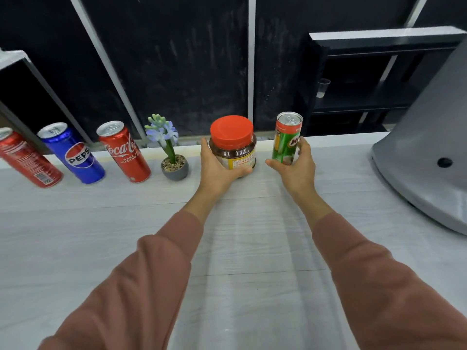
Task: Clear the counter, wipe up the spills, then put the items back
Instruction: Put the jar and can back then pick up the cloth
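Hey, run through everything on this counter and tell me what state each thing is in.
Jar: upright, red lid on, gripped by left hand.
Green can: upright, unopened, held by right hand.
Coca-Cola can: upright, unopened, untouched.
Pepsi can: upright, unopened, untouched.
Far-left red can: upright, partly out of frame.
Flower pot: upright, untouched.

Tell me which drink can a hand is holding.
The green Milo can, rightmost in the row: the right hand grips it. The Coca-Cola can, the blue Pepsi can and the far-left red can stand untouched.
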Demonstrator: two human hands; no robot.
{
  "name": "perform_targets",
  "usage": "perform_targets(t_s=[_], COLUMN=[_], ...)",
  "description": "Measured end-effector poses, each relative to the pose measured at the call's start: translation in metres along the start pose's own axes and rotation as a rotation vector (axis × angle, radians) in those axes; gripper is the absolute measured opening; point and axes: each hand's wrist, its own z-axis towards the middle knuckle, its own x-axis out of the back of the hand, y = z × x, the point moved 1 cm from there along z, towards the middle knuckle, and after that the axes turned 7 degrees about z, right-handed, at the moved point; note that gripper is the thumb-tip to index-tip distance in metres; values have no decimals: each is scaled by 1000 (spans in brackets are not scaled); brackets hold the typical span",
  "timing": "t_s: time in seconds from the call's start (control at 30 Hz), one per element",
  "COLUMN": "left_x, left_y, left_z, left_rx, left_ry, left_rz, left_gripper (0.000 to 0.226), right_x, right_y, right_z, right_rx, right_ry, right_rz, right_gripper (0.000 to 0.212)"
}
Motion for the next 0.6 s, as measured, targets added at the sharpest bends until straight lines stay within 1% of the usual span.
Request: perform_targets(t_s=[0.03,0.07,0.1,0.2,0.23,0.3,0.43,0.6], left_x=[2,4,8,29,40,67,145,275], left_y=[0,0,0,-4,-5,-6,-14,-47], left_z=[-5,-13,-22,-52,-63,-85,-134,-205], left_rx=[21,41,44,-5,-7,11,20,117], left_ry=[-5,9,46,169,175,162,202,309], left_rz=[10,32,63,128,122,110,110,135], left_gripper=[126,123,113,65,52,36,25,18], right_x=[1,3,4,0,-5,-19,-64,-144], right_y=[1,3,6,10,8,0,-23,-55], right_z=[-5,-13,-23,-68,-86,-124,-204,-311], right_rx=[-6,-6,-1,29,37,61,113,108], right_ry=[23,61,103,208,229,236,119,-122], right_rz=[-2,-5,-1,69,98,150,175,122], right_gripper=[91,91,85,52,42,31,19,15])
